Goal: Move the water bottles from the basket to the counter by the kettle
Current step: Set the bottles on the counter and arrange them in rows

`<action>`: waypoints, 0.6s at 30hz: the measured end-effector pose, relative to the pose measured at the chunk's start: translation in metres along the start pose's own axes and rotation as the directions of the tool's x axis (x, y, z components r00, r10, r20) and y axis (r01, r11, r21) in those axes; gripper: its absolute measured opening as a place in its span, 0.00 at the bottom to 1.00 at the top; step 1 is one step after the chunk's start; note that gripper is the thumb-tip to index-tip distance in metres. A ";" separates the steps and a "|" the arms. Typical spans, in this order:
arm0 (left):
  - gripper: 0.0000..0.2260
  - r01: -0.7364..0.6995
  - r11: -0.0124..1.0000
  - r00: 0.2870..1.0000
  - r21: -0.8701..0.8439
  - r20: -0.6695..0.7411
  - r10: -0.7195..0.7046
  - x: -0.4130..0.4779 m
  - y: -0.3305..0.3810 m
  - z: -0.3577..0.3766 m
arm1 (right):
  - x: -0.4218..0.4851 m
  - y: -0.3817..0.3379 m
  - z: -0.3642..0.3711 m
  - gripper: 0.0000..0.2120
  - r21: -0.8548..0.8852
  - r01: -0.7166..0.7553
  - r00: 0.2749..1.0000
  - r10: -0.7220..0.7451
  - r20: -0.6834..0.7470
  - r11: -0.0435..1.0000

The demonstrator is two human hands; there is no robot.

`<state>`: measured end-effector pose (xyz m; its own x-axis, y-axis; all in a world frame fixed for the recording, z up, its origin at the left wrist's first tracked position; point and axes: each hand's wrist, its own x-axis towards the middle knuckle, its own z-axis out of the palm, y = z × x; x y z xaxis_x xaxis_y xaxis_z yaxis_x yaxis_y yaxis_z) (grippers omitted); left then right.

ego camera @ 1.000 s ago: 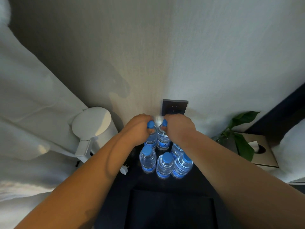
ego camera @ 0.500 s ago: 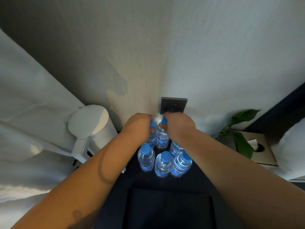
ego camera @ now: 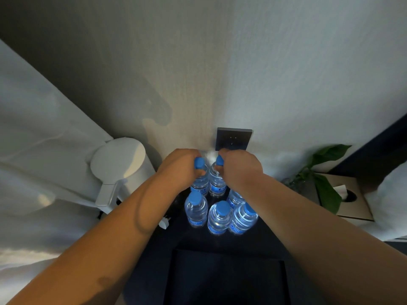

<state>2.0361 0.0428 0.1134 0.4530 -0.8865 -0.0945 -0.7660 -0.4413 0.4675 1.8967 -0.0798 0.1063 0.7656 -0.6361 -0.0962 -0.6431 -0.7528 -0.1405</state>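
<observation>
Several clear water bottles with blue caps stand on the dark counter (ego camera: 267, 241) below the wall. My left hand (ego camera: 179, 168) grips the neck of the back left bottle (ego camera: 200, 183). My right hand (ego camera: 239, 169) grips the neck of the back right bottle (ego camera: 217, 183), side by side with the first. Both stand upright close to the wall. In front of them stand a left bottle (ego camera: 196, 209), a middle bottle (ego camera: 219, 217) and a right bottle (ego camera: 243, 217); another bottle (ego camera: 234, 197) is partly hidden under my right forearm. The white kettle (ego camera: 120, 168) stands to the left.
A dark socket plate (ego camera: 234, 139) is on the wall just behind my hands. A white plug (ego camera: 164, 223) lies by the kettle. A green plant (ego camera: 323, 172) and a tissue box (ego camera: 345, 199) stand at right. A dark square recess (ego camera: 224, 278) lies at front.
My hands and the two back bottles stay in nearly the same place by the wall. The blue caps show a little more above my fingers now.
</observation>
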 end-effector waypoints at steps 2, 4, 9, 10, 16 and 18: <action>0.07 0.017 0.999 1.000 0.043 0.011 -0.017 0.000 0.003 0.001 | 0.000 0.000 0.000 0.15 -0.005 -0.004 1.000 0.004 -0.001 1.000; 0.05 -0.002 0.998 0.999 0.061 0.038 0.000 0.001 0.005 0.000 | -0.001 0.001 0.000 0.15 0.013 -0.006 1.000 0.006 -0.013 1.000; 0.03 -0.059 0.995 0.997 0.082 0.061 0.054 0.003 0.003 -0.006 | 0.000 0.000 0.000 0.15 0.014 -0.007 1.000 0.008 -0.029 1.000; 0.03 -0.063 0.995 0.997 0.083 0.056 0.058 0.003 0.003 -0.005 | 0.001 -0.002 0.000 0.15 0.007 -0.012 0.999 0.012 -0.030 1.000; 0.05 -0.059 0.995 0.997 0.080 0.044 0.056 0.003 0.002 -0.002 | 0.003 -0.005 -0.004 0.18 -0.065 -0.026 1.000 0.026 0.002 0.998; 0.06 -0.057 0.995 0.998 0.081 0.039 0.054 0.002 0.001 -0.001 | 0.004 -0.005 -0.006 0.18 -0.091 -0.011 1.000 0.011 0.008 0.996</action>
<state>2.0364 0.0404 0.1146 0.3933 -0.9136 -0.1034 -0.8246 -0.4003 0.3998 1.9023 -0.0798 0.1129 0.7584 -0.6433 -0.1053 -0.6500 -0.7584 -0.0488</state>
